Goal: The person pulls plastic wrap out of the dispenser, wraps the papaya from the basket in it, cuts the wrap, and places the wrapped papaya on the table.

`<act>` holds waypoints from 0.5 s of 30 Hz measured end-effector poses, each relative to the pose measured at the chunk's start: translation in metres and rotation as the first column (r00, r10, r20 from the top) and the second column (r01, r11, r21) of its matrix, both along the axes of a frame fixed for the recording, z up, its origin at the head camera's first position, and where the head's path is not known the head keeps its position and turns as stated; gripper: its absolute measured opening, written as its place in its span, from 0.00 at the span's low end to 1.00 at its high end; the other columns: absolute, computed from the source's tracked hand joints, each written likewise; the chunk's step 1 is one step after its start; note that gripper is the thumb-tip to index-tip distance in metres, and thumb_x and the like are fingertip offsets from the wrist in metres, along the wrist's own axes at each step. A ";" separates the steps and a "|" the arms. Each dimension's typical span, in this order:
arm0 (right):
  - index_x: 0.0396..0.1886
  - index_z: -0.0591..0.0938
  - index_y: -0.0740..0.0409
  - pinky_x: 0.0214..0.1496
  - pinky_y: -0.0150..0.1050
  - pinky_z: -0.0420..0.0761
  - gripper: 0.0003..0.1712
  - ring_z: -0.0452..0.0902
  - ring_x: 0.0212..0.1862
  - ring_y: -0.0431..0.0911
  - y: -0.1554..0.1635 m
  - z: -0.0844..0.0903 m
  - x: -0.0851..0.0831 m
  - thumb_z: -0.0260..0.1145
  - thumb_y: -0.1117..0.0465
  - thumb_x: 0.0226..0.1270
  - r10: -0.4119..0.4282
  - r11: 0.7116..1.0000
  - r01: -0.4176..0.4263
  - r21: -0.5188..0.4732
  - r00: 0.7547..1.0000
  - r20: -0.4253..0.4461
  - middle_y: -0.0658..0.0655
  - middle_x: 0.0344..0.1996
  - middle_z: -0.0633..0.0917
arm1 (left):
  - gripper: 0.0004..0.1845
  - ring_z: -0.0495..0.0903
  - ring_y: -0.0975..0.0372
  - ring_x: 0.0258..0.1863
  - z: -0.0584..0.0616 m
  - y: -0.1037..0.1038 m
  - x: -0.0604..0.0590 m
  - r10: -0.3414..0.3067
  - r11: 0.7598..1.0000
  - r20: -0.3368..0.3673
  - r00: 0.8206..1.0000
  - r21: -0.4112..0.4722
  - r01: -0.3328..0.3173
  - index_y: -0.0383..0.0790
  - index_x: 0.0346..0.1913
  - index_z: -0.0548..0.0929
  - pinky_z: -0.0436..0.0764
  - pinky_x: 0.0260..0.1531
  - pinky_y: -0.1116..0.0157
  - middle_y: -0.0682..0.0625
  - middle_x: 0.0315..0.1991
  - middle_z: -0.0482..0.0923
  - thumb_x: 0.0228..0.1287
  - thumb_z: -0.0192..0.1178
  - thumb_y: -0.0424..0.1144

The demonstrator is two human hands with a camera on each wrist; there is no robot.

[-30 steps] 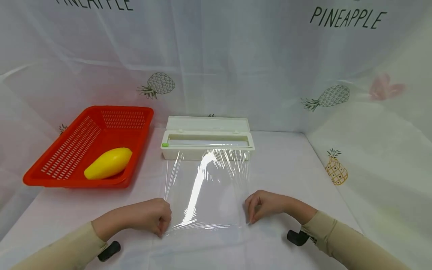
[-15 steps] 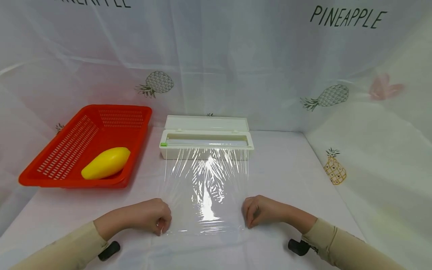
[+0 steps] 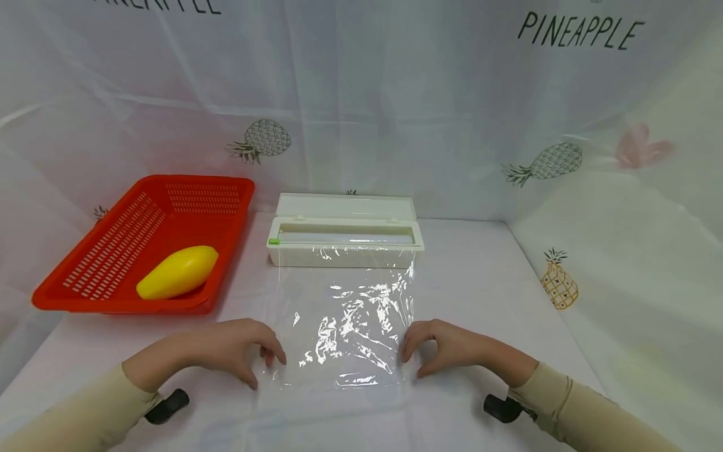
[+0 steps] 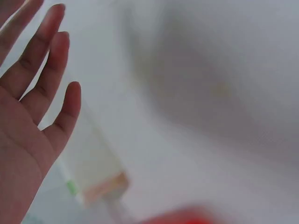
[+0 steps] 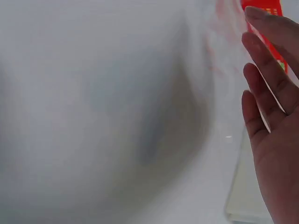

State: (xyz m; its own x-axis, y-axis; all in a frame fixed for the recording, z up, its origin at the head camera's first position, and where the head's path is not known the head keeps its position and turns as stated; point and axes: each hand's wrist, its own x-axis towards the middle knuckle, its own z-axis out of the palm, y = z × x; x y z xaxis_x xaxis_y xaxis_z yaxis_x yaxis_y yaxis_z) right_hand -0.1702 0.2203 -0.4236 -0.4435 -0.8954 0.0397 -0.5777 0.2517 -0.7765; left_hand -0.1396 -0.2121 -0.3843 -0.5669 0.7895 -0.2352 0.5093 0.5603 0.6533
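Note:
In the head view, a clear sheet of plastic wrap (image 3: pixel 344 333) runs forward from a white wrap dispenser box (image 3: pixel 346 257) and lies slack and wrinkled over the tabletop. The box's lid stands raised, with the roll inside. At the sheet's left front corner is my left hand (image 3: pixel 234 348), thumb and fingers parted. My right hand (image 3: pixel 443 348) is by the right edge, a gap between its thumb and fingers. Both wrist views show loosely extended fingers on the left hand (image 4: pixel 35 102) and the right hand (image 5: pixel 278 116), gripping nothing.
A red plastic basket (image 3: pixel 217 276) stands left of the box, holding a smooth yellow fruit (image 3: pixel 177 273). White cloth (image 3: pixel 361 150) printed with pineapples hangs behind and along the sides. A small green piece (image 3: pixel 274 241) sits at the box's left front edge.
Both hands have let go of the wrap's front corners, their fingers spreading apart. The left hand has shifted left and slightly up. The sheet has gone from taut to slack.

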 end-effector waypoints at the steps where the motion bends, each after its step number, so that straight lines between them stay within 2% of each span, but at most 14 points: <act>1: 0.43 0.86 0.53 0.58 0.38 0.74 0.16 0.76 0.53 0.41 -0.002 0.004 -0.002 0.77 0.65 0.53 0.006 1.000 -0.006 -0.016 1.000 -0.023 0.46 0.45 0.84 | 0.21 0.76 0.65 0.39 0.008 -0.002 -0.002 0.020 1.000 -0.007 1.000 0.011 -0.020 0.55 0.48 0.85 0.79 0.44 0.63 0.64 0.36 0.79 0.49 0.77 0.44; 4: 0.47 0.85 0.53 0.59 0.40 0.73 0.20 0.75 0.54 0.43 -0.010 0.015 -0.008 0.77 0.66 0.52 0.013 0.997 -0.019 -0.076 0.996 -0.084 0.46 0.47 0.84 | 0.23 0.76 0.65 0.42 0.030 -0.014 -0.008 0.090 0.996 -0.055 0.994 0.018 -0.090 0.59 0.51 0.83 0.80 0.45 0.63 0.65 0.40 0.79 0.51 0.75 0.46; 7: 0.49 0.84 0.51 0.59 0.40 0.73 0.23 0.75 0.54 0.44 -0.019 0.022 -0.014 0.78 0.68 0.51 -0.001 0.992 -0.013 -0.122 0.993 -0.119 0.47 0.48 0.83 | 0.24 0.76 0.67 0.42 0.047 -0.030 -0.014 0.156 0.988 -0.163 0.974 0.027 -0.153 0.61 0.53 0.83 0.81 0.43 0.66 0.66 0.42 0.79 0.51 0.75 0.47; 9: 0.49 0.84 0.49 0.60 0.40 0.73 0.26 0.74 0.55 0.43 -0.025 0.027 -0.017 0.78 0.69 0.49 -0.030 0.991 0.016 -0.131 0.993 -0.112 0.48 0.48 0.83 | 0.23 0.77 0.66 0.43 0.057 -0.041 -0.018 0.203 0.979 -0.257 0.945 0.025 -0.204 0.60 0.53 0.83 0.81 0.42 0.64 0.66 0.42 0.79 0.51 0.75 0.46; 11: 0.49 0.84 0.50 0.58 0.41 0.73 0.27 0.74 0.55 0.43 -0.032 0.033 -0.020 0.78 0.71 0.47 -0.060 0.990 0.047 -0.135 0.993 -0.098 0.48 0.48 0.84 | 0.23 0.77 0.63 0.44 0.067 -0.054 -0.023 0.258 0.963 -0.337 0.906 0.019 -0.267 0.57 0.52 0.84 0.82 0.43 0.60 0.62 0.44 0.80 0.51 0.75 0.43; 14: 0.48 0.84 0.55 0.58 0.42 0.74 0.26 0.73 0.55 0.44 -0.044 0.049 -0.022 0.78 0.73 0.46 -0.087 0.987 0.076 -0.140 0.993 -0.074 0.52 0.47 0.83 | 0.22 0.77 0.59 0.46 0.080 -0.076 -0.032 0.338 0.928 -0.402 0.851 -0.011 -0.373 0.54 0.53 0.84 0.81 0.43 0.54 0.57 0.46 0.80 0.53 0.74 0.41; 15: 0.48 0.84 0.57 0.58 0.44 0.74 0.26 0.74 0.55 0.45 -0.048 0.055 -0.022 0.78 0.73 0.46 -0.085 0.987 0.074 -0.145 0.994 -0.070 0.54 0.47 0.83 | 0.22 0.77 0.57 0.47 0.083 -0.083 -0.036 0.360 0.915 -0.410 0.838 -0.019 -0.402 0.52 0.53 0.84 0.81 0.44 0.53 0.55 0.48 0.80 0.54 0.73 0.40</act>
State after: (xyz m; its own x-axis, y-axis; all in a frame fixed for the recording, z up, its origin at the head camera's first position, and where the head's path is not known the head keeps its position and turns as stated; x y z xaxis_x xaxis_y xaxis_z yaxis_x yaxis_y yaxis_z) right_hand -0.1921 0.1722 -0.3688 -0.5041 -0.8401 0.2005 -0.6187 0.1893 -0.7625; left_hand -0.1752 -0.2951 -0.3017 -0.8795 0.4759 0.0024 0.4418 0.8144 0.3763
